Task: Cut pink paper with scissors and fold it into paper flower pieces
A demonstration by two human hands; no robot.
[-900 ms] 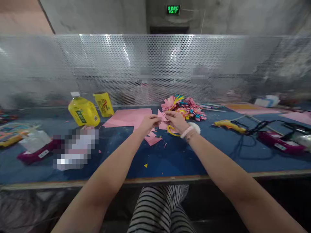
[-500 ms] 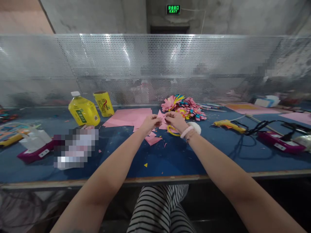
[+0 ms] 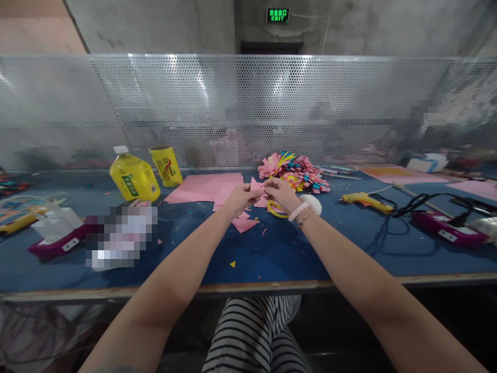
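Note:
Between my two hands is a small folded piece of pink paper [image 3: 255, 184], its pointed tip up. The fingers of my left hand [image 3: 244, 197] pinch its left side. My right hand [image 3: 280, 191] is closed on its right side, with the fingertips close to those of the left. Just below my right hand lie yellow-handled scissors [image 3: 276, 210], partly hidden. Pink paper scraps [image 3: 244, 224] are spread on the blue table under my hands. Larger pink sheets [image 3: 205, 187] lie to the left, and a pile of colourful paper flowers [image 3: 293, 171] sits behind my right hand.
To the left stand a yellow jug [image 3: 134, 176] and a yellow tube [image 3: 166, 167]. A power strip [image 3: 60, 246] lies nearer. On the right are a yellow glue gun [image 3: 367, 201], black cables and another power strip [image 3: 446, 227]. A perforated metal screen [image 3: 194, 114] rises behind the table.
The pink paper's tip has tilted slightly left and lower. My left fingers have shifted a little to the right along it, closer to my right fingers.

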